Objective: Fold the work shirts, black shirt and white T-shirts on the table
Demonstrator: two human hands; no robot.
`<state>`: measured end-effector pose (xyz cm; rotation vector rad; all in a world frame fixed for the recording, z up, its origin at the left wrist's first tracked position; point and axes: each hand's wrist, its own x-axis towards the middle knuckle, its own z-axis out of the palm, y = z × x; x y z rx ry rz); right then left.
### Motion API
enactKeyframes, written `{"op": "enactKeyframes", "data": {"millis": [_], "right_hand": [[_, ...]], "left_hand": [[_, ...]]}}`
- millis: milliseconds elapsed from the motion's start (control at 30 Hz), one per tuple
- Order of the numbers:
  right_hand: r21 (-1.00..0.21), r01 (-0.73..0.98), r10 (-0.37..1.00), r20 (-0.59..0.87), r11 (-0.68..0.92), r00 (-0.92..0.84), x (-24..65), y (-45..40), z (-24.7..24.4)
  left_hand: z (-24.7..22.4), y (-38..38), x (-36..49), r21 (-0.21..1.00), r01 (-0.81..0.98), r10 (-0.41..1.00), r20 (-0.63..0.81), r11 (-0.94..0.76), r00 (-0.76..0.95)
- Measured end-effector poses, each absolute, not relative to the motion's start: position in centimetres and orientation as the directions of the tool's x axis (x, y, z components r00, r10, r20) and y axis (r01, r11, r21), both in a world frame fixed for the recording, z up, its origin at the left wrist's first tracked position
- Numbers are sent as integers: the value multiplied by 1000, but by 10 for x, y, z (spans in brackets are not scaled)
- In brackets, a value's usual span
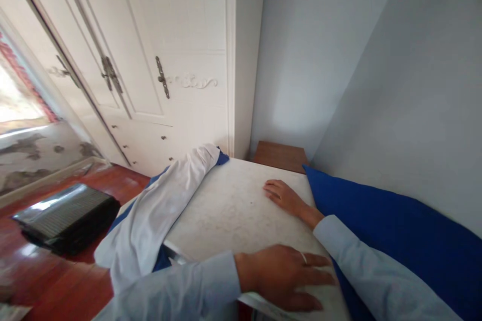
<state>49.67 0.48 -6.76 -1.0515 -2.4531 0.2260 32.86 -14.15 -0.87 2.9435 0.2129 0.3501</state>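
A pale, faintly stained flat surface (233, 200) lies in front of me. My left hand (284, 273), wearing a ring, rests near its lower edge with fingers spread and nothing held. Farther up, my right hand (284, 196) lies palm down with its fingers stretched out, holding nothing. Along the left side of the surface, a rumpled white cloth with blue parts (158, 205) hangs over the edge. Blue fabric (391, 230) spreads along the right side, partly beneath my right sleeve.
A white wardrobe (192, 25) stands behind the surface. Between it and the grey wall (297, 60) is a low brown wooden top (280, 154). A black, glossy-wrapped package (68, 215) sits on the red floor (90, 283) at left.
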Motion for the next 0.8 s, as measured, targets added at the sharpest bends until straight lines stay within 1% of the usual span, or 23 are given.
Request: {"op": "enactKeyframes", "data": {"millis": [33,67,100,167,233,300,333,400,433,500,567,633,700,733,767,800], "right_hand": [[-342,638,724,356,690,-591,499,6,-71],[-356,635,728,358,685,-585,501,7,-75],[-366,632,730,353,683,-585,502,7,-77],[-382,624,731,341,682,-590,502,8,-80],[-400,612,730,336,682,-595,502,8,-82],[-415,604,732,340,680,-590,501,9,-82],[-422,600,732,345,680,-587,500,9,-82],[-437,588,732,361,680,-578,500,9,-80],[-448,581,733,368,679,-573,499,8,-78],[-476,574,743,367,667,-559,499,7,-74],[-502,585,768,350,637,-537,499,5,-68],[-517,606,795,335,604,-506,500,4,-64],[-533,619,816,335,576,-471,500,3,-61],[-551,614,824,336,565,-456,499,3,-60],[-581,596,831,337,554,-443,498,2,-59],[-626,564,839,337,539,-427,497,1,-58]], "left_hand": [[-6,-134,304,325,182,259,210,-928,943],[-1,-125,278,400,276,386,227,-874,894],[6,-114,251,418,374,497,240,-828,834],[19,-88,199,369,616,714,268,-696,647],[27,-64,152,243,851,875,269,-465,402],[27,-48,116,129,961,950,230,-245,212],[24,-43,103,128,974,970,182,-186,161],[15,-39,88,218,966,986,113,-141,119],[9,-40,84,271,953,988,104,-137,112],[2,-41,84,340,932,987,139,-123,80],[3,-40,88,366,927,982,188,-82,13],[18,-41,96,400,916,970,233,-34,-66],[51,-47,108,537,843,948,281,-25,-150],[73,-54,117,699,713,932,295,-61,-210],[98,-64,127,853,506,931,282,-132,-233],[124,-75,138,935,288,940,270,-206,-207]]}}
